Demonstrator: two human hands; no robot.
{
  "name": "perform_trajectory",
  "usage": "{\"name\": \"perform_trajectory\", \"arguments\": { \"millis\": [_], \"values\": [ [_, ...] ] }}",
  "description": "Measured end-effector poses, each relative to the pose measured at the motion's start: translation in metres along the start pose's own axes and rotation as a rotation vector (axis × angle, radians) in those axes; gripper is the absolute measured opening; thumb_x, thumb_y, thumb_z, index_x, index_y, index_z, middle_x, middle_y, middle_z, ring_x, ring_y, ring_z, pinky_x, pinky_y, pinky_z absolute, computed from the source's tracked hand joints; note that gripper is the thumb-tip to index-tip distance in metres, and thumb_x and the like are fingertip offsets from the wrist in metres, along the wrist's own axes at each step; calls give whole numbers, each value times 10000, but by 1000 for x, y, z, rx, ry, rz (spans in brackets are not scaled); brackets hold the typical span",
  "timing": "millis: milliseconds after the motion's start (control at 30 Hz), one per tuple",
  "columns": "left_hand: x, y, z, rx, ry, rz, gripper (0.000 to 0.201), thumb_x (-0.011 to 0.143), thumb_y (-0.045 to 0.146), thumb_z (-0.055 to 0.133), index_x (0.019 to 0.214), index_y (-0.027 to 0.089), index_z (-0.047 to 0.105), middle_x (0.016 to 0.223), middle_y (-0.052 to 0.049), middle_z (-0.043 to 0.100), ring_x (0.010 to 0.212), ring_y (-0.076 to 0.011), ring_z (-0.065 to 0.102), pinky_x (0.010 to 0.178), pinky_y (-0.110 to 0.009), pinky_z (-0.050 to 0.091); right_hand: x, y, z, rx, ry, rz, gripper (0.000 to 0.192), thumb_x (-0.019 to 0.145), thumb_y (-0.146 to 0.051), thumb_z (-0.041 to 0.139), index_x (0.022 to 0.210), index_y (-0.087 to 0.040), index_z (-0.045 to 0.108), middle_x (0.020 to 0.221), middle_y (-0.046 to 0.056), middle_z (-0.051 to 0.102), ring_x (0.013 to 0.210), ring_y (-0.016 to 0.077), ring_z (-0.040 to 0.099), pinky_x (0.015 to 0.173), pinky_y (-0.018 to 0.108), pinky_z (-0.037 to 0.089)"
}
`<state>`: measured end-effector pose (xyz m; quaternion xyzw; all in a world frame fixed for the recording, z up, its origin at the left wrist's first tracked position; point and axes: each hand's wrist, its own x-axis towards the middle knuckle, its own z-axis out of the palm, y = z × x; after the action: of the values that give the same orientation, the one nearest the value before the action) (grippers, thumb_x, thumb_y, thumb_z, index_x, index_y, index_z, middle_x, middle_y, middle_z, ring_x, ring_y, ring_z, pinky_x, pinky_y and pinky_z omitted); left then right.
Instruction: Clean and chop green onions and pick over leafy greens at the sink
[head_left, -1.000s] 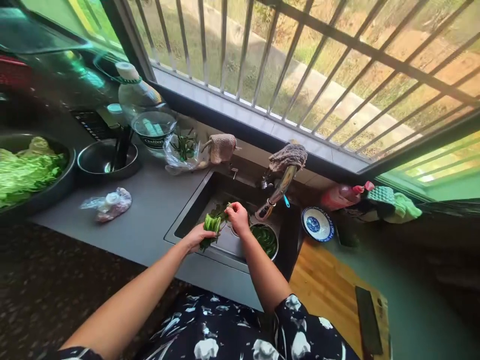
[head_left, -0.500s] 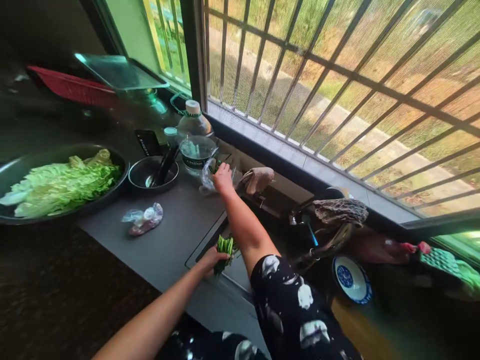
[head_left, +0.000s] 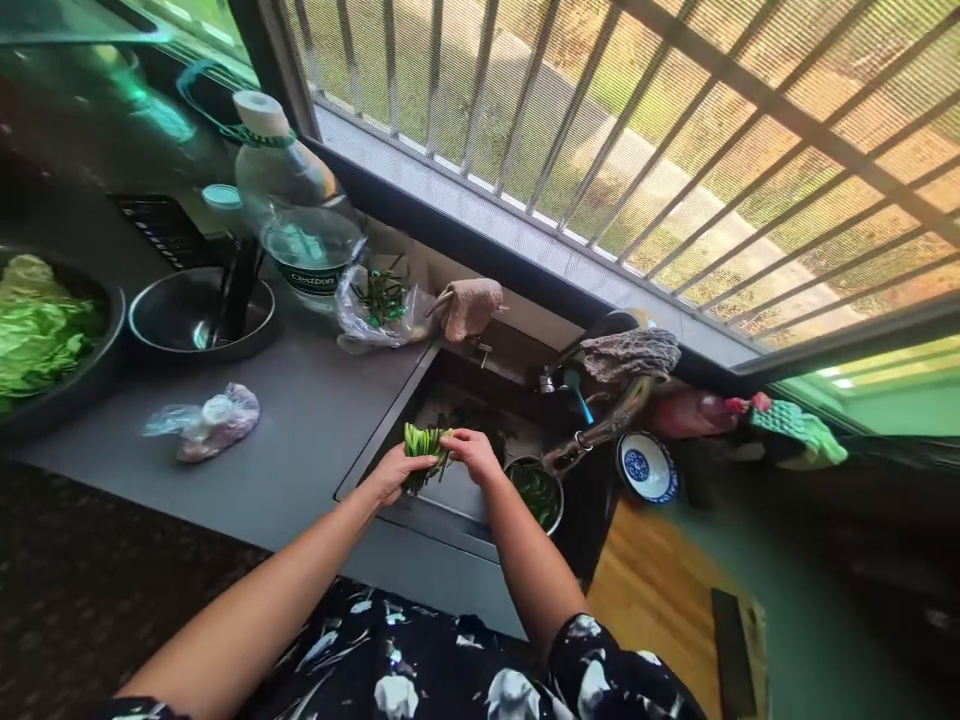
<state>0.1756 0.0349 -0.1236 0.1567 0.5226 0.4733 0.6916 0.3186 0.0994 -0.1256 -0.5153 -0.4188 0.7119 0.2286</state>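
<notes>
Over the sink (head_left: 465,515), my left hand (head_left: 391,474) is closed around a bunch of green stems (head_left: 421,443), their cut ends pointing up. My right hand (head_left: 474,452) is at the right side of the same bunch, its thumb and fingers pinched on some of the stems. Dark leafy tips hang below my left hand. A steel bowl of dark green leaves (head_left: 537,494) sits in the sink beside my right forearm. Behind the sink's left corner, an open clear plastic bag (head_left: 382,300) holds loose green scraps.
To the left are a pan (head_left: 120,335) with pale green cabbage, a small black bowl (head_left: 150,325) and a knotted plastic bag (head_left: 219,422). A large water bottle (head_left: 300,235) stands behind. The faucet (head_left: 611,415), a blue-white bowl (head_left: 646,467) and a wooden board (head_left: 660,590) lie right.
My right hand has come back from the plastic bag to the bunch in my left hand. Green scraps now show in the bag. The view has turned right.
</notes>
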Motion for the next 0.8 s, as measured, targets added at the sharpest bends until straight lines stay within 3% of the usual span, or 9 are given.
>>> {"name": "perform_trajectory", "arguments": {
  "millis": [100,300,467,633,700,800],
  "values": [
    [-1,-3,10,-22,-8,-50,455,478,250,820,892,114,690,795,-77,717,773,-227,667,761,-331,492,-8,-2,-9,153,6,44,359,501,-427,786,715,-159,679,731,26,652,656,123,560,612,244,419],
    [-9,-9,25,-33,38,-35,415,472,235,826,851,115,707,811,-89,724,827,-222,669,784,-301,487,-24,2,-23,271,17,-27,376,473,-426,800,720,-173,672,696,14,638,619,137,580,635,276,464],
    [-18,-15,35,64,-6,-5,436,492,270,838,876,115,701,857,-93,717,799,-216,662,737,-305,493,-33,11,-34,290,27,-56,345,480,-397,804,687,-169,650,655,-13,597,574,108,540,592,250,453],
    [-21,-20,39,93,32,-2,435,441,182,841,834,121,665,791,-55,700,693,-173,641,660,-281,501,-36,19,-47,285,39,-117,314,539,-397,777,719,-168,659,643,-22,599,548,86,495,555,220,414],
    [-21,-22,39,84,76,-31,414,437,167,828,805,121,645,753,-50,688,654,-171,633,617,-286,505,-37,21,-51,244,78,-146,305,543,-393,773,720,-169,666,636,-24,603,553,90,492,558,222,403],
    [-20,-27,41,71,243,5,350,429,155,810,704,123,596,642,-30,647,587,-156,611,561,-270,493,-39,23,-55,152,141,-250,279,569,-388,752,733,-173,684,660,-15,627,603,110,517,608,237,414]
  ]
}}
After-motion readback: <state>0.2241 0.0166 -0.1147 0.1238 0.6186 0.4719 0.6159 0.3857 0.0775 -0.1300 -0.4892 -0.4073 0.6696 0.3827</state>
